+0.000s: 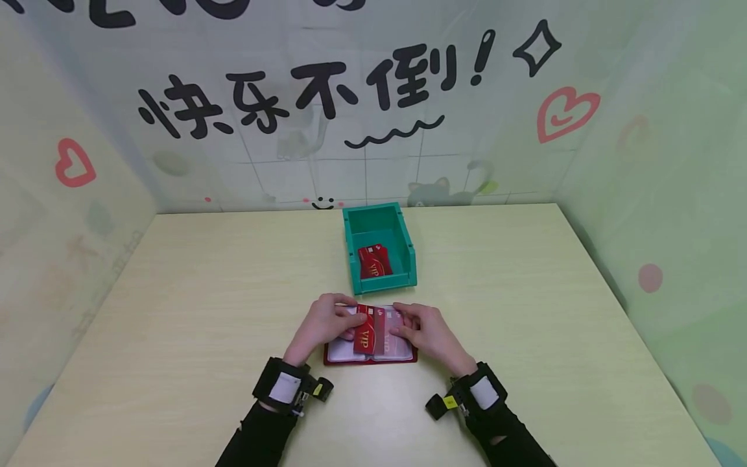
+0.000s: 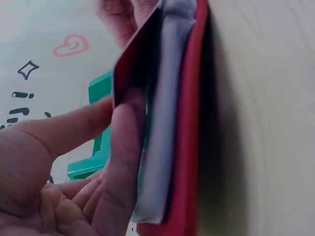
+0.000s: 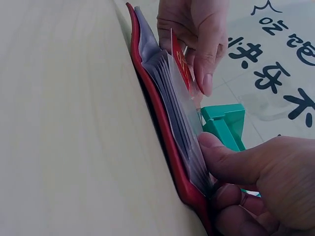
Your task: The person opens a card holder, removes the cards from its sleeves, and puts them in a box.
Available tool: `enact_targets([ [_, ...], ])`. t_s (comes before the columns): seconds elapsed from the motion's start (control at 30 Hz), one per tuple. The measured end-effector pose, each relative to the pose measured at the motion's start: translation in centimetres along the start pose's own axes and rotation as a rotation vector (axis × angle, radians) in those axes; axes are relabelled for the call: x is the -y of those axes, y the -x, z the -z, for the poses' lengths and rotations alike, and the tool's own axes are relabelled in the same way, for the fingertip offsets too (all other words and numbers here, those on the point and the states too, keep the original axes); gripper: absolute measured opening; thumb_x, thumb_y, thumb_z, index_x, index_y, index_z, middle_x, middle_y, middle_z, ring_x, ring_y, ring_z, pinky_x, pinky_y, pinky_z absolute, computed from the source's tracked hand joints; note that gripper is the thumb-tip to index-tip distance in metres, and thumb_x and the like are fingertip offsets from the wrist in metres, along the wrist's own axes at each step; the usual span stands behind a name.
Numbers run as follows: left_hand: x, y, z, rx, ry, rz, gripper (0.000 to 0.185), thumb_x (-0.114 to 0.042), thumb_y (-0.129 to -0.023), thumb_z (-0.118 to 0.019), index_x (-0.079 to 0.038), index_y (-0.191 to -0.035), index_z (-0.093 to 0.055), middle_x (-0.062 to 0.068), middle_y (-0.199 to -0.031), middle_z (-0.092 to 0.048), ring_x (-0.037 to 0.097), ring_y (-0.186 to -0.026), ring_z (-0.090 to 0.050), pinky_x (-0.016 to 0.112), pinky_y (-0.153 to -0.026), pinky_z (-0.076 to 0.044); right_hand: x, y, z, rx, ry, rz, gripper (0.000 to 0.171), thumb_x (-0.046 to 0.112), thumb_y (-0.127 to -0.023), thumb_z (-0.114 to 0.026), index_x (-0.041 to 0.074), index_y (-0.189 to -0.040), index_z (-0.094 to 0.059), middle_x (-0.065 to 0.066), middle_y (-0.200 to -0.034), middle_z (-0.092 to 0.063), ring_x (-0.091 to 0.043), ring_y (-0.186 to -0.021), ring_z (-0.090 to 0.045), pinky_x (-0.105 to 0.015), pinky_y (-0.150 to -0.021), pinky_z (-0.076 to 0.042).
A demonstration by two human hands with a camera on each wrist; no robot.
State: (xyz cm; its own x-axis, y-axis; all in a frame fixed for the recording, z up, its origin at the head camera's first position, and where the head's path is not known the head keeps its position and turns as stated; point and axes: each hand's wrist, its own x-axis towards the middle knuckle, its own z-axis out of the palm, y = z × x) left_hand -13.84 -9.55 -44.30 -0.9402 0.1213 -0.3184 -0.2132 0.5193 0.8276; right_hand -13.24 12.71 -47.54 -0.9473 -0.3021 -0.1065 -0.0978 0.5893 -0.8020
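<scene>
- The left hand (image 1: 335,321) pinches a red card (image 1: 364,337) between thumb and fingers; the card bears the gold letters "VIP".
- The right hand (image 1: 421,327) pinches the edge of a clear plastic sleeve (image 1: 397,347) between thumb and fingers.
- The card stands over the middle of a spread card booklet, its right part showing through the clear sleeve, its left part uncovered.
- The card booklet (image 1: 370,363) has a red cover and a stack of see-through pages; it lies on the table in front of the person, between the two hands.
- Each wrist wears a black strap with a small camera; black clothing sleeves (image 1: 257,434) cover the forearms.
- Just beyond the booklet, a teal plastic bin (image 1: 385,283) sits on the table, with more red VIP cards (image 1: 373,263) overlapping at its near end.
- The table (image 1: 508,292) is pale wood.
- Behind it, a light backdrop carries large black Chinese characters (image 1: 318,87), a wavy line and a four-pointed star, with a red heart (image 1: 567,113) at the right.
</scene>
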Motion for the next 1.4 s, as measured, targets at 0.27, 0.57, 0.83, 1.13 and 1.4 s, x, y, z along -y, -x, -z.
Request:
enact_targets([
  [0.27,-0.3,0.0,1.3,0.036,-0.07,-0.025,0.039,-0.011,-0.092,-0.072,-0.001,-0.128,-0.06,0.012,-0.089,-0.07,0.016,-0.06,-0.065,0.028,-0.06,-0.058,0.0,0.0,0.0,-0.003,-0.011,0.004,0.053,0.016,-0.09,-0.076,0.006,-0.139,-0.06,-0.003,-0.09,-0.06,-0.014,-0.083,-0.049,-0.018,-0.06,-0.036],
  [0.57,-2.9,-0.2,4.6,0.05,-0.133,-0.117,0.04,-0.008,-0.094,-0.069,0.0,-0.131,-0.057,0.019,-0.102,-0.067,0.021,-0.079,-0.066,0.032,-0.067,-0.061,0.1,0.1,0.2,0.004,-0.021,0.005,0.053,0.017,-0.089,-0.076,0.006,-0.139,-0.06,-0.003,-0.089,-0.058,-0.015,-0.082,-0.049,-0.018,-0.059,-0.034],
  [0.83,-7.0,-3.1,3.9,-0.145,-0.178,-0.334,0.041,-0.01,-0.097,-0.066,-0.003,-0.137,-0.058,0.02,-0.105,-0.066,0.028,-0.086,-0.07,0.031,-0.07,-0.059,0.0,0.1,0.3,0.021,-0.019,0.026,0.054,0.017,-0.09,-0.076,0.004,-0.139,-0.059,-0.003,-0.083,-0.051,-0.014,-0.078,-0.047,-0.017,-0.058,-0.032],
  [1.13,-8.9,-7.7,1.8,-0.29,-0.509,-0.379,0.037,-0.019,-0.097,-0.067,-0.007,-0.131,-0.064,0.015,-0.119,-0.072,0.032,-0.108,-0.062,0.049,-0.106,-0.04,-0.1,0.1,0.4,0.019,-0.041,0.033,0.053,0.017,-0.089,-0.076,0.005,-0.138,-0.06,-0.003,-0.082,-0.05,-0.015,-0.078,-0.047,-0.017,-0.057,-0.031],
  [1.4,-7.9,-9.6,1.1,-0.283,-0.683,-0.321,0.031,-0.021,-0.094,-0.071,-0.007,-0.122,-0.069,0.014,-0.115,-0.073,0.033,-0.122,-0.052,0.059,-0.119,-0.015,-0.4,0.0,0.2,0.0,-0.028,0.039,0.051,0.016,-0.089,-0.076,0.005,-0.137,-0.061,-0.002,-0.081,-0.05,-0.014,-0.076,-0.047,-0.017,-0.057,-0.032],
])
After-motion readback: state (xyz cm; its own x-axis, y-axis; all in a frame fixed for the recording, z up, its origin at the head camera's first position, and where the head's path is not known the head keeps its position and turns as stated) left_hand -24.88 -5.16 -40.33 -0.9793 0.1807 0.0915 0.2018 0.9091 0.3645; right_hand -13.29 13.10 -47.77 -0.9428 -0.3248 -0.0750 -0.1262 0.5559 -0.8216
